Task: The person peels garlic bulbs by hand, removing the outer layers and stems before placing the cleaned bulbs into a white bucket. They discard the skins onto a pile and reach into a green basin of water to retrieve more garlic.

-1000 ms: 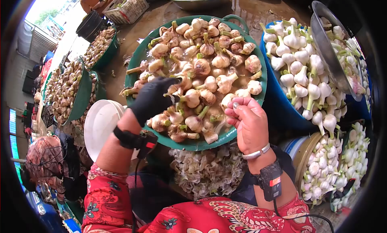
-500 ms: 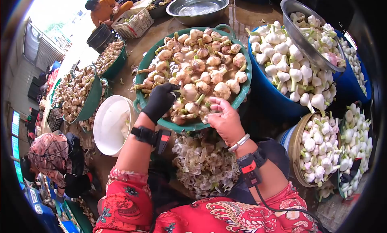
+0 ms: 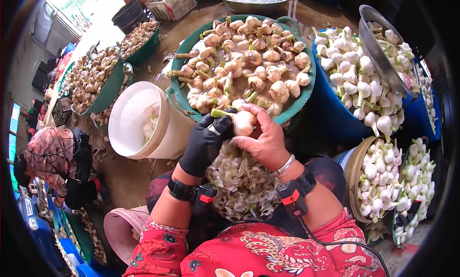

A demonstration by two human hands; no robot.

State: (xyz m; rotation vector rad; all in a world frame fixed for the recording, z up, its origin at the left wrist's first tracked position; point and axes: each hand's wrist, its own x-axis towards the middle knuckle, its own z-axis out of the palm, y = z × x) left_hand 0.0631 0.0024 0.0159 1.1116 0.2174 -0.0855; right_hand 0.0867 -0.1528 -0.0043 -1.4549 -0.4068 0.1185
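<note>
A garlic bulb point(image 3: 244, 123) with a short green stem is held between my two hands, just over the near rim of a green tub point(image 3: 306, 97). My left hand point(image 3: 207, 141), in a black glove with a ring over it, closes on the stem side. The bare fingers and thumb of my right hand point(image 3: 265, 139) press on the bulb's other side. Many unpeeled garlic bulbs point(image 3: 252, 58) lie wet in the tub. Below my hands is a heap of papery garlic skins point(image 3: 244, 186).
To the left stands a white bucket point(image 3: 165, 126) with a few pieces inside. On the right are a blue barrel of white bulbs point(image 3: 350, 68), a tilted metal bowl point(image 3: 383, 47) and a bucket of peeled garlic point(image 3: 378, 176). Another person point(image 3: 55, 157) bends over at the left.
Both hands have drawn back from the tub toward my body and come together around one garlic bulb. The view has shifted, and a pink bucket now shows at the lower left.
</note>
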